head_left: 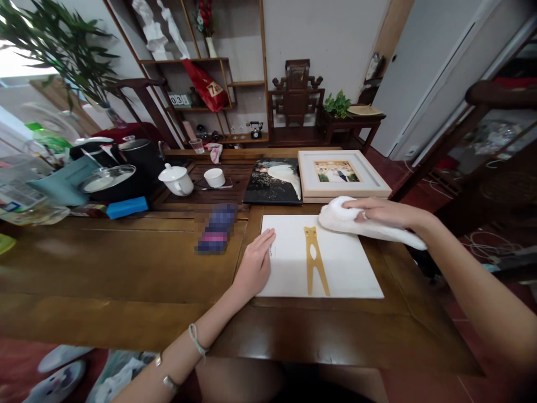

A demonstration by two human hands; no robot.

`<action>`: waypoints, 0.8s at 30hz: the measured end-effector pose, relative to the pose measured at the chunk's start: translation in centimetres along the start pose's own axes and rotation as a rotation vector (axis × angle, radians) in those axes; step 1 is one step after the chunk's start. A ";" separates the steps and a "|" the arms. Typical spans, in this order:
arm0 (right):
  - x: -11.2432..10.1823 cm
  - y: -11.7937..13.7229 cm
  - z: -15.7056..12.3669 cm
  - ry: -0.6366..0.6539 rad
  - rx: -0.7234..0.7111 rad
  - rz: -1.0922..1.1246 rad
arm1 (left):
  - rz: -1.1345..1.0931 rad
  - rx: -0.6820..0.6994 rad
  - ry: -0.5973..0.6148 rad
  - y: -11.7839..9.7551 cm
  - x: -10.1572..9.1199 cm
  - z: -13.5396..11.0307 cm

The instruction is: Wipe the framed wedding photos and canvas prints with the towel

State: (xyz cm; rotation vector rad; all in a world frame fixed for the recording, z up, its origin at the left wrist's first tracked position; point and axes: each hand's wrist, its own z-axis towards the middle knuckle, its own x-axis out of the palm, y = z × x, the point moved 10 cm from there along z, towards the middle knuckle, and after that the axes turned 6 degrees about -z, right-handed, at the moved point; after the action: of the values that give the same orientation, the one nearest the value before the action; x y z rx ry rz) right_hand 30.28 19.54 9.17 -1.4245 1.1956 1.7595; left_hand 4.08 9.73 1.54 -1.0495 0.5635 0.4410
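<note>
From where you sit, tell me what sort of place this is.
Probably a sitting room in a home: a carved wooden chair, a display shelf and a white lidded cup suggest it.

Here's the right hand (384, 212) over the white cloth (335, 218), its palm out of sight, and whether the fingers grip or merely press, nobody can tell! That cloth covers the far right corner of the white board (289, 277), while the left hand (255, 266) hides part of the near left edge. Tiny print (272, 251) by those fingertips, too small to read! Left of it, a bluish-purple item (217, 228) dissolves into blocks. Over in the framed picture (338, 172), the details are too small to make out. The right forearm (474, 285) runs off the right edge, the left forearm (188, 352) off the bottom, and the leafy plant (62, 50) is cropped top left!
</note>
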 end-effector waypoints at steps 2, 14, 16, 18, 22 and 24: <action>0.9 1.0 0.6 0.099 -0.039 0.012 | 0.010 0.002 -0.002 0.0 0.0 0.0; 6.5 17.8 7.7 0.178 -0.477 0.122 | -0.008 0.075 -0.042 0.0 -0.1 -0.1; 6.5 17.6 7.2 0.171 -0.479 0.117 | -0.001 0.068 -0.037 -0.1 -0.2 -0.1; 6.0 16.3 6.1 0.158 -0.463 0.082 | 0.001 0.052 -0.030 -0.1 -0.2 0.0; 4.7 11.2 3.1 0.125 -0.373 -0.051 | 0.004 0.024 -0.017 0.0 0.0 0.0; 4.1 8.0 1.9 0.114 -0.301 -0.092 | 0.003 0.024 -0.023 0.0 -0.1 0.0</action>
State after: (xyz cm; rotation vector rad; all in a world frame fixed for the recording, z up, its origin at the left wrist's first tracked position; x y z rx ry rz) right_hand 21.48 17.32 7.59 -1.7441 0.9308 1.8735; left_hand 4.01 9.73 1.55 -1.0193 0.5486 0.4479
